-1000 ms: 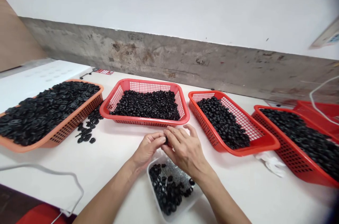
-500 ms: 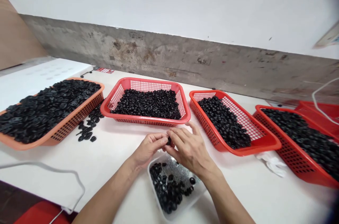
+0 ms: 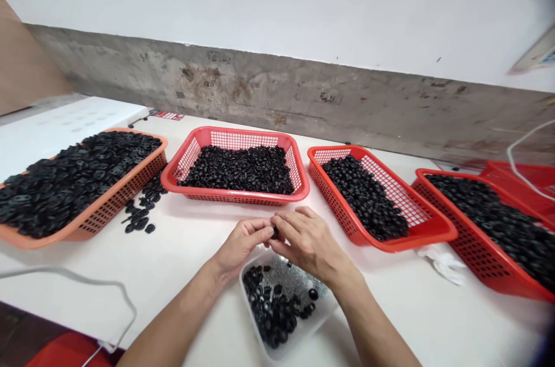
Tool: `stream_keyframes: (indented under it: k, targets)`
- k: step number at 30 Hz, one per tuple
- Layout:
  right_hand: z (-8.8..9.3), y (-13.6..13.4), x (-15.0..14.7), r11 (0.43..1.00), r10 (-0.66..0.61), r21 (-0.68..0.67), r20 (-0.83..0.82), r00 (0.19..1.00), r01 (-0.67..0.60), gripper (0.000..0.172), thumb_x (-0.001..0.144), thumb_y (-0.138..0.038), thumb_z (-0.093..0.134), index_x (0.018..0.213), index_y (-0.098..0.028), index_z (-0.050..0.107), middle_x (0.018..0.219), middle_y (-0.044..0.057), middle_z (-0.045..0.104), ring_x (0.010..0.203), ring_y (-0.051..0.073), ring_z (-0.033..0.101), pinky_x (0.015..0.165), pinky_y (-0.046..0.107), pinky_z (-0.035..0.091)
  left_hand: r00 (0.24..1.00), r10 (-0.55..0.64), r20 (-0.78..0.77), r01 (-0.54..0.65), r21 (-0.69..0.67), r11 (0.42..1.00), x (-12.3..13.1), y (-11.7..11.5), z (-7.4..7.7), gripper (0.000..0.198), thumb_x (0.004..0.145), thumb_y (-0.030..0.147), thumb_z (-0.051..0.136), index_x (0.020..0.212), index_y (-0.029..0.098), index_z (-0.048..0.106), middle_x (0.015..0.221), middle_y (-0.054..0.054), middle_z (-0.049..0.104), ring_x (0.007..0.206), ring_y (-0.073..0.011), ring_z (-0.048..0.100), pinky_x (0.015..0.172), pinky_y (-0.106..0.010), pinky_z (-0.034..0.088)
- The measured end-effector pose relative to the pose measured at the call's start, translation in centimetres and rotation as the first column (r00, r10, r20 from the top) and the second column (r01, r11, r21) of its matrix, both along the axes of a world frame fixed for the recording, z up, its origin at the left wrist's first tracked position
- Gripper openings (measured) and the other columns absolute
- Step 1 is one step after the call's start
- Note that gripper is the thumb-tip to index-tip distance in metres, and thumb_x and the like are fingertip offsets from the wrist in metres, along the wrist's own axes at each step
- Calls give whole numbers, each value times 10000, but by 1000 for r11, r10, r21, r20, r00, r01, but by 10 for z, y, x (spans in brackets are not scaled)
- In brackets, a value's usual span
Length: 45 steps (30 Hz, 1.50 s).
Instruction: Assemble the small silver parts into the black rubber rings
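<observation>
Both my hands meet above the far edge of a clear plastic tub (image 3: 299, 344). Between my fingertips is a small round black part (image 3: 275, 233), mostly covered by the fingers. My left hand (image 3: 245, 244) pinches it between thumb and forefinger. My right hand (image 3: 306, 240) closes on it from the other side, its fingers bent over the top. In the tub lie black ring-shaped pieces (image 3: 275, 318) and a layer of tiny shiny metal bits (image 3: 292, 280). Just beyond my hands stands a red mesh basket (image 3: 236, 196) of small black parts.
An orange basket (image 3: 93, 219) heaped with flat black pieces stands at left, with loose black pieces (image 3: 139, 218) beside it. At right are two red baskets, a nearer one (image 3: 429, 235) and a farther one (image 3: 481, 257). White tissue (image 3: 444, 266) lies between them. A grey cable (image 3: 82, 277) crosses the left side.
The view has shifted slightly. My right hand's fingers have drawn in a little closer over the small black part; both hands stay in the same place.
</observation>
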State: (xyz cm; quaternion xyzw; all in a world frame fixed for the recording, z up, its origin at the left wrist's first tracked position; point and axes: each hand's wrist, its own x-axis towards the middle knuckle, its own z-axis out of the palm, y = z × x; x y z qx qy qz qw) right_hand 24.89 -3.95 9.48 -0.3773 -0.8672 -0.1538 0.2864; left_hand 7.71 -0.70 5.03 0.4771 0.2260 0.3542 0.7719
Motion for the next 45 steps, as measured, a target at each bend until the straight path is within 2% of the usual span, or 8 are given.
stream_keyframes:
  k: [13,20,25,29,36,39,42,45]
  targets:
    - [-14,7,-5,999,29,35,7,1000,-29,96,988,-182,490,1000,-132,571,828,73,721,680,182,651,680,347,476,996,48,-69,-47,10,999,-4,7,-7,318,792,425,753,782,110,713,681,-3,547,656,-115,446,654,-230,346]
    - [-11,4,-3,992,90,91,-9,996,-89,141,990,-195,498,1067,-104,572,907,110,743,811,207,701,902,411,523,999,26,-43,-25,29,999,-4,4,1,281,814,395,741,749,124,709,699,-8,586,681,-118,485,738,-250,397]
    - [-7,6,1,987,116,122,-128,985,-101,173,973,-214,555,1130,-144,575,945,92,763,872,196,727,922,416,528,999,29,-20,-29,-11,1000,-2,1,7,337,838,458,708,801,124,744,715,-33,641,691,-128,529,721,-247,424]
    - [-4,6,2,989,131,90,-212,968,-114,235,950,-274,626,1154,-164,589,975,95,775,885,192,741,934,427,502,999,-41,20,43,-101,994,-4,0,11,319,821,426,729,766,112,747,724,-51,666,668,-120,546,680,-231,429]
    - [-3,2,3,987,159,37,-200,967,-154,265,914,-257,657,1159,-167,610,1061,112,765,891,186,744,995,452,449,985,-124,118,147,-203,968,-6,-1,10,328,743,356,809,953,107,765,854,-98,730,751,-155,638,798,-271,460]
    - [-1,0,4,990,138,21,-159,978,-136,255,915,-222,627,1164,-170,619,1090,113,758,895,188,740,1018,463,426,984,-138,115,158,-188,969,-6,-1,10,358,719,352,837,977,116,762,888,-90,726,772,-150,633,800,-262,453]
    - [1,-1,3,996,93,13,-127,988,-92,267,897,-223,631,1161,-185,633,1120,103,750,879,191,737,1034,478,403,991,-95,94,108,-143,984,-6,-2,12,382,682,343,868,983,134,760,905,-73,720,801,-151,624,804,-258,449]
    - [1,-1,2,997,74,24,-150,986,-71,254,886,-250,654,1132,-190,643,1128,103,748,898,194,733,1027,467,395,989,-107,99,122,-159,980,-5,-3,12,376,750,428,811,965,124,763,861,-85,726,802,-163,633,804,-274,458]
